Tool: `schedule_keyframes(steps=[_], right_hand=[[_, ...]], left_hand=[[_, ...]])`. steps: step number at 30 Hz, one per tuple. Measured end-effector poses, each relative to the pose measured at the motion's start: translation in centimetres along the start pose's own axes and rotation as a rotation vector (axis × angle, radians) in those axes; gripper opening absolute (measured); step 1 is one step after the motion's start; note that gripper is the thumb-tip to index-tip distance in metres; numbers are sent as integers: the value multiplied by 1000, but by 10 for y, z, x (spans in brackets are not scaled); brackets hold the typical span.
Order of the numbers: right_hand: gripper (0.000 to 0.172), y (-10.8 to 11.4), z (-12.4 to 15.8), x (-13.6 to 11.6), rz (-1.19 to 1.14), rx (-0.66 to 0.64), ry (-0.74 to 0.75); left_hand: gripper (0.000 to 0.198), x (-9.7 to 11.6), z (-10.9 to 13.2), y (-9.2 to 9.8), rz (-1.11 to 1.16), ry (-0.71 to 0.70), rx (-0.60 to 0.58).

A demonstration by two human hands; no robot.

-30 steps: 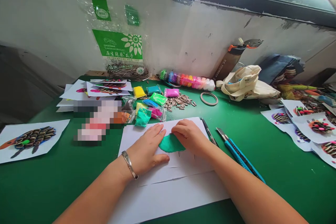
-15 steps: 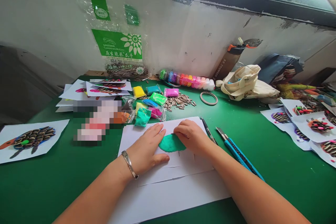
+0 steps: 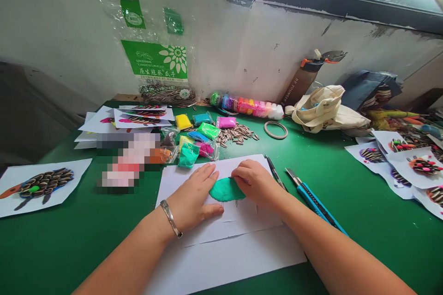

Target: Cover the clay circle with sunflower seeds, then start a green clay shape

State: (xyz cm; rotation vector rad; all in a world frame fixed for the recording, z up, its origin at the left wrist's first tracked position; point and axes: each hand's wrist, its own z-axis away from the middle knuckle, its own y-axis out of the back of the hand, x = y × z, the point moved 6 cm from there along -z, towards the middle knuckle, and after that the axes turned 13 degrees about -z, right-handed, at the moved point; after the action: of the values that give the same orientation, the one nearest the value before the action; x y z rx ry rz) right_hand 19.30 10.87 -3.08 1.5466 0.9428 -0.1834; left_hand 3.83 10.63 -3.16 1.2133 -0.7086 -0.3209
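Note:
A flat, rounded piece of teal modelling clay (image 3: 226,190) lies on white paper (image 3: 242,258), with a few pencil lines showing below it. My left hand (image 3: 199,193), a silver bracelet on its wrist, rests flat on the paper with fingers stretched along the clay's left edge. At the clay's upper right edge, the curled fingers of my right hand (image 3: 254,184) press on the rim; the fingertips are partly hidden. Just right of the paper lie a black pen (image 3: 275,173) and a blue utility knife (image 3: 314,203) with its blade out.
Behind the paper are bagged clay packets (image 3: 207,130), a heap of sunflower seeds (image 3: 238,134) and a tape ring (image 3: 276,130). Seed-decorated pictures lie at left (image 3: 44,184) and right (image 3: 424,163). A seed bag (image 3: 155,62), bottle (image 3: 301,78) and canvas bag (image 3: 321,108) stand by the wall.
Hardly anything differs. My right fingers stay at the clay's upper right edge with a very slight shift, and my left hand keeps its place. The whole view has moved slightly.

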Motion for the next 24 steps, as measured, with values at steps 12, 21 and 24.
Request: schedule_keyframes(steps=[12,21,24], right_hand=[[18,12,33,4,42,142,-154],[19,12,36,2,104,190,-119],[20,9,36,-1,110,151,-81]], left_hand=[[75,0,-1,0,-33,-1,6],[74,-1,-1,-2,-57,-13,18],[75,-1,-1,-1,-63,-5,4]])
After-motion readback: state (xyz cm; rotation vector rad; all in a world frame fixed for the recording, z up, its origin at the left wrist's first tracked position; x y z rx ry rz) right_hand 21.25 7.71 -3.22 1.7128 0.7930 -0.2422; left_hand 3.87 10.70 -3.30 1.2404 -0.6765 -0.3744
